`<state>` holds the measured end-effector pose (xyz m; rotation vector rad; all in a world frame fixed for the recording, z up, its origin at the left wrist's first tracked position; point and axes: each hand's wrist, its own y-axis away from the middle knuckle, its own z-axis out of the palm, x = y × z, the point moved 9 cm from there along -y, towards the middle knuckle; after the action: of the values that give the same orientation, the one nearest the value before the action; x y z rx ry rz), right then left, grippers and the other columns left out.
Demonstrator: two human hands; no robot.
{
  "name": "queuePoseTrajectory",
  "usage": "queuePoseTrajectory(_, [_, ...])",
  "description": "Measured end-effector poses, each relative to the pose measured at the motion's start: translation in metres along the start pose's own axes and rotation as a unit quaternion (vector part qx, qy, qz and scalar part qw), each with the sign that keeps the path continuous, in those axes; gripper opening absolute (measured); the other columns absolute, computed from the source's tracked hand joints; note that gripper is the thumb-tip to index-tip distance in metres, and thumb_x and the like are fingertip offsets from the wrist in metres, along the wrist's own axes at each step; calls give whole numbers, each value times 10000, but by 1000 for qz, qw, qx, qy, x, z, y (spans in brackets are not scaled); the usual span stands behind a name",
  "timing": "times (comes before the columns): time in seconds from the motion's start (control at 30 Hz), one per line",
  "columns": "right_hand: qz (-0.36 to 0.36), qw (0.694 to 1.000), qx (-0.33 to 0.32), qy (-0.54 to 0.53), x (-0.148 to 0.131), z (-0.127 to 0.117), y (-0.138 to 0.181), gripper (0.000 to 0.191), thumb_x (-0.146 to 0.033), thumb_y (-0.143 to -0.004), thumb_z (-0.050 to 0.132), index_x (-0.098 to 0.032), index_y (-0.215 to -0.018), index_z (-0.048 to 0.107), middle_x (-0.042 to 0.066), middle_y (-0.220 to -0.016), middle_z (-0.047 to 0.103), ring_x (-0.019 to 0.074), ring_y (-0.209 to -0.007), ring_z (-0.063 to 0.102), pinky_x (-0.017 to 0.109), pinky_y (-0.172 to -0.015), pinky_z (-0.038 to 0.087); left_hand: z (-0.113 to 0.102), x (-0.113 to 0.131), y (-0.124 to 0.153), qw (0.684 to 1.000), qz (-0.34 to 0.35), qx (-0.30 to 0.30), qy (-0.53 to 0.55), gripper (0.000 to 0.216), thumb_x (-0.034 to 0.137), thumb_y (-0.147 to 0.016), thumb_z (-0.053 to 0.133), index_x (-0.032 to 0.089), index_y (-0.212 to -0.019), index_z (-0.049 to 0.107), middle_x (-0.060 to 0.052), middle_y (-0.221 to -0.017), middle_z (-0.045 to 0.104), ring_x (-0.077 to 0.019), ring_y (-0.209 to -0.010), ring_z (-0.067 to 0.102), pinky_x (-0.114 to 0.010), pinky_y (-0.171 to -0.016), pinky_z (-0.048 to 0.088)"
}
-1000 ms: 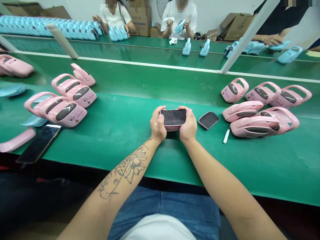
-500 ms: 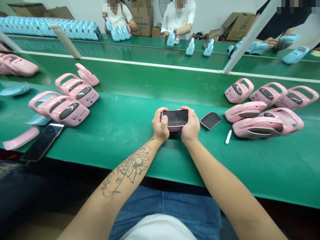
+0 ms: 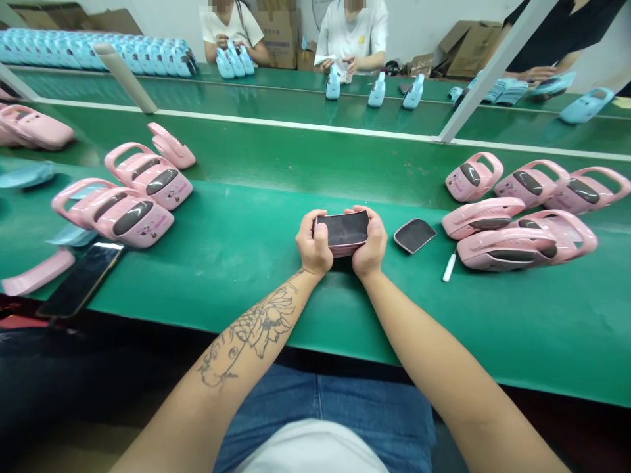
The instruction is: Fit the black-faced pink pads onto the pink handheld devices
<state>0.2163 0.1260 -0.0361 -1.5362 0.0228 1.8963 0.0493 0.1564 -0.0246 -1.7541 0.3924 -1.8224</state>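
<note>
A stack of dark panels with pink edges [image 3: 344, 229] is held between my two hands, just above the green table. My left hand [image 3: 314, 246] wraps the stack's left end, its thumb lying on the top panel. Around the right end my right hand [image 3: 371, 244] is closed, with the thumb along the edge. To the right of that hand lies a single dark panel with a pale rim [image 3: 415, 236]. Beyond it a small white stick-like tool [image 3: 449, 267] rests beside several pink plastic shells with handles [image 3: 507, 246].
More pink shells [image 3: 142, 213] stand on the left, near a phone [image 3: 81, 279] and a curved pink strip [image 3: 39, 271]. A white rail [image 3: 276, 125] crosses the table. Across it, co-workers sit by light-blue shells [image 3: 377, 90], several lined up in a long row [image 3: 98, 52].
My hands and the stack have shifted slightly left in view, and the top panel looks a little more bowed. Across the table, a co-worker has set a blue shell down.
</note>
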Motion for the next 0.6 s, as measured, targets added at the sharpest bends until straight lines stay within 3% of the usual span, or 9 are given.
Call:
queuePoseTrajectory(0.13, [-54,994,4,99,-13,-1,1,477,-614,-980,447,-222,-1107,687,64,-992,711,235,-864,679,376,-757,546,1,3,1,1000,10,-13,0,412,516,-970,473,190,-1098,690,-104,-1030,740,-251,-948,707,-396,-872,571])
queuePoseTrajectory(0.27, [-67,989,21,129,-17,-2,2,461,-598,-965,430,-216,-1054,672,60,-970,688,230,-843,654,363,-733,532,3,-1,2,999,-13,-29,7,475,561,-955,473,187,-1176,664,-123,-1078,754,-270,-983,727,-412,-891,580])
queuePoseTrajectory(0.43, [-69,986,39,149,-23,-1,4,439,-581,-971,408,-225,-1022,660,61,-972,675,236,-868,640,371,-764,525,3,-4,-1,999,-20,-14,-21,443,561,-952,442,197,-994,690,-99,-976,743,-257,-898,706,-392,-819,574])
queuePoseTrajectory(0.6, [-80,983,52,155,-33,-1,5,449,-587,-977,391,-226,-1021,656,63,-970,665,240,-869,638,380,-775,524,6,4,-4,999,0,-16,-34,435,546,-960,420,201,-970,686,-84,-943,731,-241,-871,695,-367,-802,564])
